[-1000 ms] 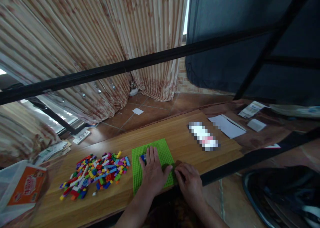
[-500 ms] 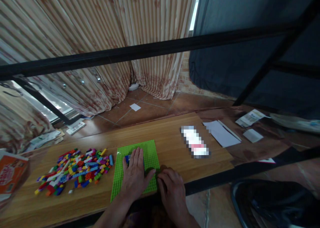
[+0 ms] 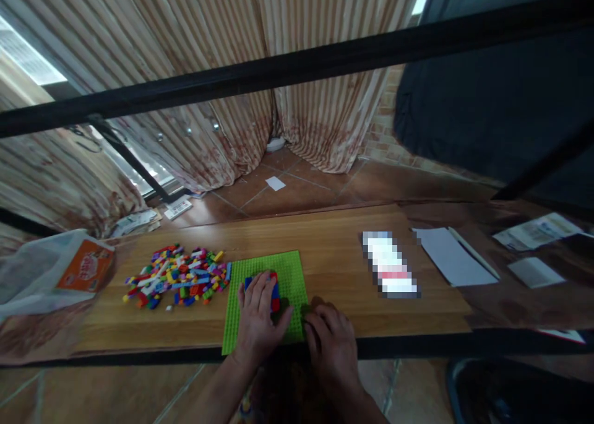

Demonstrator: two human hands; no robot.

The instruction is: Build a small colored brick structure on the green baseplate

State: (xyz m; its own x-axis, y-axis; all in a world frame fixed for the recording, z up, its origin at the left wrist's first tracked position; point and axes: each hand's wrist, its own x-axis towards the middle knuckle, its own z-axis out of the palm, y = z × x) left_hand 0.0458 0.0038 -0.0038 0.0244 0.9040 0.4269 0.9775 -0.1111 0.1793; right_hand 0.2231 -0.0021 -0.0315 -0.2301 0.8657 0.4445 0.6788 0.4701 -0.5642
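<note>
A green studded baseplate [image 3: 292, 269] lies on the wooden board, near its front edge. On it sit blue bricks [image 3: 249, 283] and red bricks [image 3: 275, 301], partly covered by my left hand [image 3: 258, 315]. That hand lies over them with its fingers stretched out and its thumb apart, pointing right. At the plate's right edge, my right hand [image 3: 331, 337] is closed, its fingers curled together. Whatever its fingertips may hold is hidden. Left of the plate is a spread pile of loose coloured toy bricks [image 3: 180, 275].
A blurred-out phone [image 3: 388, 263] lies on the wooden board [image 3: 334, 238] to the right. Beyond it are white paper [image 3: 452, 257] and a pen [image 3: 473, 254]. An orange and white bag [image 3: 86, 266] lies far left. A dark metal rail [image 3: 260, 71] crosses above.
My view has shifted left, so the scene sits further right and the bag shows more. My left hand has shifted slightly on the bricks, uncovering red ones. My right hand stays by the plate's edge.
</note>
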